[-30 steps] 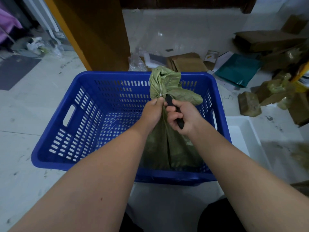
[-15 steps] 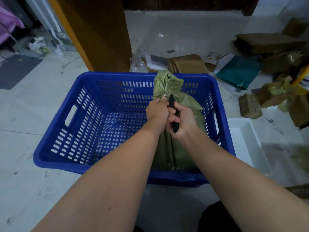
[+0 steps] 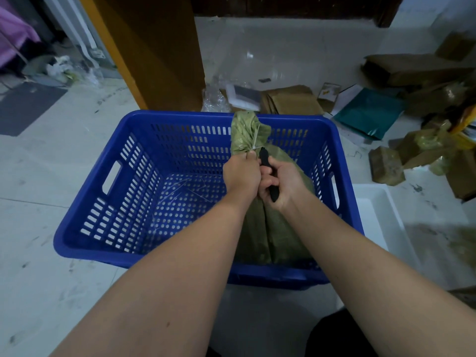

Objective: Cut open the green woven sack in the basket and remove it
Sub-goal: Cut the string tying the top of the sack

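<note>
A green woven sack [image 3: 278, 233] stands upright in the right half of a blue perforated plastic basket [image 3: 108, 202]. Its neck is tied with a white string [image 3: 256, 141], and the bunched top rises above the tie. My left hand [image 3: 240, 173] grips the sack's neck just below the string. My right hand [image 3: 283, 182] is closed on a black-handled knife [image 3: 268, 173], whose upper end points up at the tie. The blade itself is hidden against the sack.
The basket sits on a pale tiled floor. A white tub [image 3: 378, 217] stands just right of it. Flattened cardboard [image 3: 291, 99], a teal bag [image 3: 371, 112] and brown packages [image 3: 386, 166] lie behind and to the right. An orange-brown panel [image 3: 154, 52] rises behind the basket.
My hands drew close together at the sack's neck and the knife swung from slanted to nearly upright, its tip staying by the string. The sack's bunched top stands more upright.
</note>
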Demonstrator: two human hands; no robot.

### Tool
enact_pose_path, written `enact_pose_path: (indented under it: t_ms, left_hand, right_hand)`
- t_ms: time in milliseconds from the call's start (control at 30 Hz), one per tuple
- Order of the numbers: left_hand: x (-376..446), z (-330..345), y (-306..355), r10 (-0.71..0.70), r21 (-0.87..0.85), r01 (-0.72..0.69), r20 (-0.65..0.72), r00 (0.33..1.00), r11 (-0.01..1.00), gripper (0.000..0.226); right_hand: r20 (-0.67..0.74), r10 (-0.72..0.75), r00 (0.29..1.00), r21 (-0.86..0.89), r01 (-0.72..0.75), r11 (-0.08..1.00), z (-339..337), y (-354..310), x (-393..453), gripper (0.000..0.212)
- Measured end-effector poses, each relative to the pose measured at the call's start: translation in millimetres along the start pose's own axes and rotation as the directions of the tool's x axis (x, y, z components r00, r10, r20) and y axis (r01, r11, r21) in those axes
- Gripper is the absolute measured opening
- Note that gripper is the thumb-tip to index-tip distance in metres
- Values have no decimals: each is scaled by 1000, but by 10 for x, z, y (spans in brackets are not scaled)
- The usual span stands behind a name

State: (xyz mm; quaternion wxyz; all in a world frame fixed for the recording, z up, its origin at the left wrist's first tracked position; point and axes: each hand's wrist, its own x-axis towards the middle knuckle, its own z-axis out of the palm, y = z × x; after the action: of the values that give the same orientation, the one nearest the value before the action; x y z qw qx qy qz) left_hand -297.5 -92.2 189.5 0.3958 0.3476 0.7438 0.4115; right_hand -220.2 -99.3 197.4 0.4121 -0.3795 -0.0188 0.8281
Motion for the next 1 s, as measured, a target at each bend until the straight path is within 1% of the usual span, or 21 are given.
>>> enact_pose_path:
  t_ms: [133, 200, 233, 267, 300, 333, 367, 400, 433, 467, 500, 600, 700, 800, 867, 1000]
  left_hand:
    - [10, 1, 7, 2, -3, -2, 4, 1000, 1000, 36]
    - [3, 5, 29, 14, 10, -14, -13, 1000, 1000, 34]
    - [7, 8, 19, 39, 14, -38, -34, 999, 999, 33]
    - [-8, 21, 8, 61, 21, -60, -53, 997, 998, 33]
    - [-49, 55, -11, 80, 61, -76, -60, 995, 995, 35]
    - [-119, 110, -28, 88, 123, -80, -56, 995, 989, 38]
    - [-178, 163, -50, 78, 170, -67, -62, 995, 983, 41]
    - [-203, 170, -63, 43, 191, -27, -79, 996, 981, 45]
    - [-177, 124, -27, 9, 193, 10, -98, 995, 981, 46]
    - [-92, 91, 5, -22, 174, 43, -120, 993, 984, 47]
    - [-8, 77, 29, -33, 164, 55, -130, 991, 985, 48]
    - [96, -34, 58, -41, 143, 50, -68, 997, 988, 47]
    - [21, -14, 22, -21, 162, 26, -32, 999, 986, 45]
    - [-17, 66, 32, -30, 118, 29, 7, 1000, 993, 43]
    - [-47, 63, 71, -37, 80, 35, 23, 999, 996, 42]
    - [-94, 43, 69, -50, 59, 47, 46, 998, 997, 43]
  right_hand:
    - [-116, -102, 988, -164, 82, 983, 41, 10, 4, 33]
    - [-119, -86, 989, -147, 68, 987, 33, 11, -1, 32]
    - [-100, -61, 993, -87, 52, 995, 32, -2, -8, 32]
    - [-79, -40, 996, 31, 43, 999, 12, -32, -1, 33]
    - [-73, -35, 997, 208, 49, 977, -21, -99, 14, 35]
    - [-85, -45, 995, 370, 74, 926, -66, -203, 40, 36]
    - [-82, -64, 995, 435, 94, 896, -101, -281, 49, 37]
    - [-66, -66, 996, 400, 87, 912, -112, -303, 40, 37]
    - [-54, -60, 997, 317, 74, 945, -92, -277, 19, 36]
    - [-61, -62, 996, 241, 75, 968, -94, -261, 14, 36]
    - [-88, -68, 994, 212, 85, 974, -124, -262, -4, 35]
    - [-96, -84, 992, 144, 97, 985, -141, -237, -75, 32]
    - [-62, -83, 995, 71, 87, 994, -74, -176, -120, 30]
    - [-25, -76, 997, 6, 76, 997, -26, -124, -138, 30]
    - [-11, -67, 998, -20, 67, 998, -4, -122, -158, 28]
    - [-23, -110, 994, -51, 109, 993, 3, -139, -209, 28]
